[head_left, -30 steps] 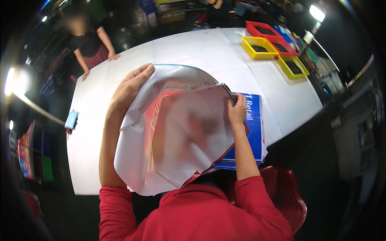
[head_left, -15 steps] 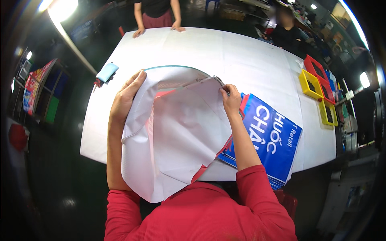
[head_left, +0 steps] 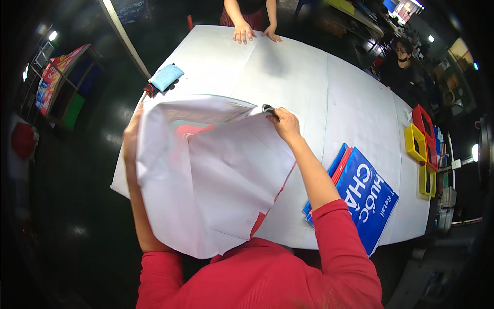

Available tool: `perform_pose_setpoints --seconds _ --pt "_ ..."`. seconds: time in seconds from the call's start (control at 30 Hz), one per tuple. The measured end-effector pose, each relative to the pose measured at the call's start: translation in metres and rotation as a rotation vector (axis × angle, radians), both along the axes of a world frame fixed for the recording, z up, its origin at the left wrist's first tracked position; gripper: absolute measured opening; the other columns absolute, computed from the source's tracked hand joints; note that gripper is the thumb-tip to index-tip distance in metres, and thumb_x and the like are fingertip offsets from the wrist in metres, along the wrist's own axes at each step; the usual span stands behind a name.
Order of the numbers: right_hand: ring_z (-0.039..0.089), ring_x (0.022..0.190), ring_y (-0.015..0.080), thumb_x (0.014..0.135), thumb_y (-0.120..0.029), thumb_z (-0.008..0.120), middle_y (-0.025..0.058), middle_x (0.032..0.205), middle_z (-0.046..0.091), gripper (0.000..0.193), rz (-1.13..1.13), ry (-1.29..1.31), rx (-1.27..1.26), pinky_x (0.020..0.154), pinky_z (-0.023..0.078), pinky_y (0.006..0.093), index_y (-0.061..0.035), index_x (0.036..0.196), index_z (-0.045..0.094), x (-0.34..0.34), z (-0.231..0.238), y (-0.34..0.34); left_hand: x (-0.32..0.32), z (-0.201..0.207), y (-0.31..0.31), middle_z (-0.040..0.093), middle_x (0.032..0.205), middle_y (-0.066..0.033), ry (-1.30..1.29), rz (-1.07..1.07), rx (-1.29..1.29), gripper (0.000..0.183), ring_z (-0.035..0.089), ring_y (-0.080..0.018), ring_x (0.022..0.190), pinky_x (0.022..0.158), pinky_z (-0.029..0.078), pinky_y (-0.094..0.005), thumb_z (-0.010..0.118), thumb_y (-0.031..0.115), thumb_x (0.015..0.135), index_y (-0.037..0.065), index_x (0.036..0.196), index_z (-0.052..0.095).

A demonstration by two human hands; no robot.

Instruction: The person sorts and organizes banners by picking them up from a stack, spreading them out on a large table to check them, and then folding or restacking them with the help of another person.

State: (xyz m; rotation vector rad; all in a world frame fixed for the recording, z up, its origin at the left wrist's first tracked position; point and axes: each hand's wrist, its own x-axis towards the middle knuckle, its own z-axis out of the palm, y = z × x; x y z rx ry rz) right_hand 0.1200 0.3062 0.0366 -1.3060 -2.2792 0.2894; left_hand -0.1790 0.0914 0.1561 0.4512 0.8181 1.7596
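A large white vinyl banner (head_left: 231, 175), curled into a wide open loop, hangs in front of my chest above the table. Red printing shows on parts of its inner side and along its lower right edge. My right hand (head_left: 284, 123) is closed on its upper right corner, where the edge curls into a small dark-ended roll. At the left edge of the loop is my left hand (head_left: 133, 131), blurred and gripping the sheet, its fingers mostly hidden. To the right of my right forearm lies a stack of blue printed banners (head_left: 368, 195) with some red sheets.
A white-covered table (head_left: 293, 72) spreads ahead. A light blue pouch (head_left: 166, 77) lies on dark items at its left edge. Yellow bins (head_left: 415, 141) and red bins (head_left: 423, 121) stand at the right edge. Another person's hands (head_left: 244, 32) rest on the far edge; a second person (head_left: 399, 67) sits far right.
The banner's loop has shifted left and opened differently, its upper rim now flatter. My left hand has moved left and down, my right slightly left. The view has turned; the far person's hands have moved.
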Motion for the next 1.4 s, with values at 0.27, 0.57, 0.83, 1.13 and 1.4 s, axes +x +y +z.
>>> perform_pose_setpoints --seconds 0.27,0.57,0.83,1.13,1.4 --pt "0.059 0.087 0.0287 0.073 -0.034 0.058 0.0099 0.09 0.064 0.027 -0.418 -0.406 -0.091 0.072 0.045 0.0384 -0.0121 0.088 0.065 0.013 0.104 0.147 -0.056 -0.051 -0.127 0.06 0.083 -0.0103 0.526 0.523 -0.406 0.03 0.061 -0.0169 0.07 0.059 0.051 -0.0262 0.041 0.022 0.09 -0.004 0.095 0.056" --pt "0.058 0.097 0.0251 0.076 -0.022 0.053 0.009 0.101 0.062 0.024 -0.598 -0.372 -0.073 0.078 0.046 0.0356 -0.0108 0.094 0.065 -0.071 0.107 0.225 -0.031 -0.094 -0.21 0.059 0.091 -0.0114 -0.039 0.727 -0.483 0.031 0.06 -0.0176 0.078 0.066 0.05 -0.0271 0.042 0.022 0.09 -0.004 0.102 0.053" --pt "0.056 0.1 0.0249 0.079 -0.019 0.052 0.007 0.1 0.062 0.021 -0.488 -0.426 0.093 0.083 0.043 0.0393 -0.0125 0.095 0.064 -0.109 0.108 0.241 -0.029 -0.101 -0.23 0.057 0.101 -0.0123 0.051 0.875 -0.565 0.031 0.059 -0.0168 0.084 0.073 0.049 -0.0271 0.043 0.019 0.091 -0.001 0.114 0.046" --pt "0.046 0.104 0.0245 0.077 -0.022 0.06 0.0064 0.106 0.051 0.027 -0.233 -0.253 0.281 0.087 0.039 0.0387 -0.0145 0.102 0.058 -0.048 0.171 0.114 -0.002 -0.039 -0.164 0.044 0.124 -0.0212 1.045 -0.062 -0.289 0.053 0.041 -0.0276 0.118 0.104 0.022 -0.0355 0.039 -0.001 0.074 -0.002 0.127 0.036" --pt "0.047 0.099 0.025 0.075 -0.011 0.06 0.0081 0.097 0.053 0.014 -0.18 0.095 0.208 0.084 0.039 0.0343 -0.0081 0.088 0.063 0.085 0.105 -0.101 0.046 -0.053 0.008 0.057 0.058 -0.0137 2.353 0.021 -0.062 0.003 0.059 -0.0255 0.06 0.079 0.04 -0.0381 0.052 0.007 0.069 0.005 0.067 0.053"
